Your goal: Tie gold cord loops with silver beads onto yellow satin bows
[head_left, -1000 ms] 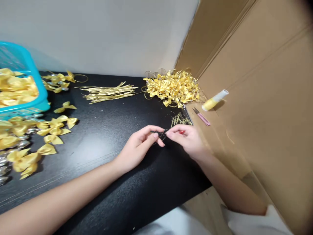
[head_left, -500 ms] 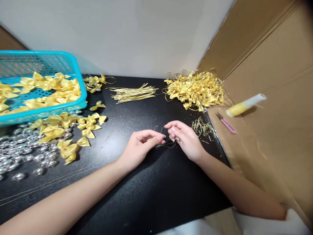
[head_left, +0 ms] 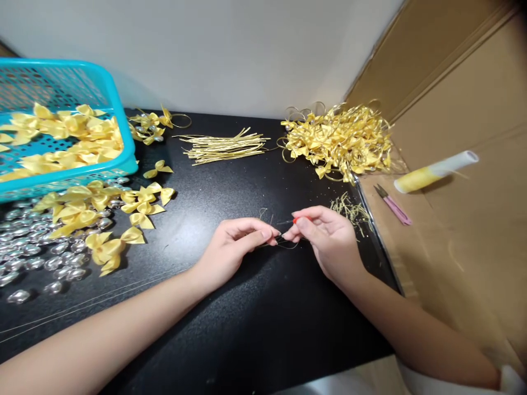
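Observation:
Over the black table, my left hand [head_left: 234,247] is closed in a pinch on thin thread [head_left: 288,246], which loops below and between the fingertips. A fine upright strand or needle pokes up by its fingertips; which of the two I cannot tell. Just to the right, my right hand [head_left: 333,236] pinches a small red piece [head_left: 301,219] between thumb and index finger. From the red piece a very thin tip points left toward my left hand. The fingertips of both hands almost meet. Two long pale threads [head_left: 82,302] run across the table at lower left.
A turquoise basket [head_left: 129,148] of yellow ribbon bows stands at left, with silver beads [head_left: 53,263] and loose bows [head_left: 109,249] before it. Gold cords [head_left: 224,147] lie at the back. A heap of bow loops [head_left: 340,140], cord scraps [head_left: 349,211], pink snips [head_left: 395,208] and a tube [head_left: 432,171] are at right.
My right hand has turned and shifted slightly right, and the red piece now shows in its pinch. My left hand keeps its pinch. The camera view has shifted a little.

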Tool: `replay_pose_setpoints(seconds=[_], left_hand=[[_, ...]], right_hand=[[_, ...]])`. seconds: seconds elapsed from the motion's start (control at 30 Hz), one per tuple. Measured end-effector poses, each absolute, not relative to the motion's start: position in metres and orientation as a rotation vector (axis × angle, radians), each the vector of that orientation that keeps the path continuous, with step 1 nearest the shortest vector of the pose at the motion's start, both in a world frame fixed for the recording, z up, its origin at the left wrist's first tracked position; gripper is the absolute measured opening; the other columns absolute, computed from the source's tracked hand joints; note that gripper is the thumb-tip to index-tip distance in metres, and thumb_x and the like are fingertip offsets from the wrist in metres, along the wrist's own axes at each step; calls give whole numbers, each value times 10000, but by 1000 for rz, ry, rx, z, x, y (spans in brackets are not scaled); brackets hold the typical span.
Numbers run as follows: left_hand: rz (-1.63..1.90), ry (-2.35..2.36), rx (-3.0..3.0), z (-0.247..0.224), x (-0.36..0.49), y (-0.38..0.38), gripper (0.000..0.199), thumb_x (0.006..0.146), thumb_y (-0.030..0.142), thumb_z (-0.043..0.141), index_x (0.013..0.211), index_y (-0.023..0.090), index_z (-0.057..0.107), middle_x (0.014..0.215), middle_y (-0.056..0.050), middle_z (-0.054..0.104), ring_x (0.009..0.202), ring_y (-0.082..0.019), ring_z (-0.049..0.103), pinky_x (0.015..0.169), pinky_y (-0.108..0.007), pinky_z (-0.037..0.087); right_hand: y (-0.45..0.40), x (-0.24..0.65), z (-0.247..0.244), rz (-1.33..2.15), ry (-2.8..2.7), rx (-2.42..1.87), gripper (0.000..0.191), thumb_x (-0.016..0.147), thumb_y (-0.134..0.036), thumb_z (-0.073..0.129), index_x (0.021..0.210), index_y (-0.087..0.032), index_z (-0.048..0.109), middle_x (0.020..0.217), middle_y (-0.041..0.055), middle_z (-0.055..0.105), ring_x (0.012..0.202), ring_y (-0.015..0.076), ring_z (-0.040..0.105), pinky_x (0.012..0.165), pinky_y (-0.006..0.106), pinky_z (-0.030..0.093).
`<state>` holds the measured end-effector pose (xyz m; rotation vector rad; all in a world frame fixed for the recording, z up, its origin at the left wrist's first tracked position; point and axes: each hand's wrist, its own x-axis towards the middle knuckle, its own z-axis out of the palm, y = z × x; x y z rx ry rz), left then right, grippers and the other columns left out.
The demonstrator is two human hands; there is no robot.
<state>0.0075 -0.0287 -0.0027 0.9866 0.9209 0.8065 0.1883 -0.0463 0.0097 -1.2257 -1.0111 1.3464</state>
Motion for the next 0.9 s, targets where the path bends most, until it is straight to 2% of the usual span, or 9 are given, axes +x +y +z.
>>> replay_pose_setpoints(seconds=[0.17, 0.33, 0.53, 0.77, 0.9], left_hand=[[807, 881, 1025, -2, 6, -29, 122, 827, 237, 685, 758, 212, 782, 697, 6, 725, 647, -99, 586, 673, -213, 454], [790, 856, 1095, 1, 6, -30, 152, 844, 215, 663, 726, 189, 755, 706, 4, 723, 664, -97, 598, 687, -202, 464], [775, 901, 1167, 2, 6, -31, 160, 832, 264, 688, 705, 172, 717, 723, 1, 713, 745, -121, 635, 738, -218, 477], [772, 944, 1200, 3, 8, -29, 175, 798, 301, 716, 692, 161, 716, 692, -10, 713, 680, -124, 620, 685, -228, 479], [779, 940, 1171, 2, 8, -30, 159, 795, 297, 727, 698, 170, 734, 703, -7, 729, 703, -120, 641, 707, -215, 492]], right_hand=[[-52, 181, 15, 1142, -1036, -1264, 159, 753, -293, 747, 735, -199, 619, 613, -11, 714, 575, 137, 709, 576, 260, 599], [-56, 179, 16, 1000, -1109, -1291, 121, 776, -211, 712, 719, -206, 605, 625, -18, 712, 581, 136, 720, 580, 253, 612], [-58, 178, 18, 894, -1182, -1313, 122, 769, -169, 691, 691, -205, 603, 628, -14, 704, 588, 142, 722, 575, 249, 610], [-58, 177, 16, 821, -1232, -1269, 122, 778, -151, 674, 694, -197, 599, 639, -17, 697, 619, 149, 737, 578, 236, 611], [-58, 177, 15, 832, -1220, -1237, 124, 783, -132, 672, 706, -198, 602, 651, -24, 698, 629, 142, 742, 591, 221, 616]])
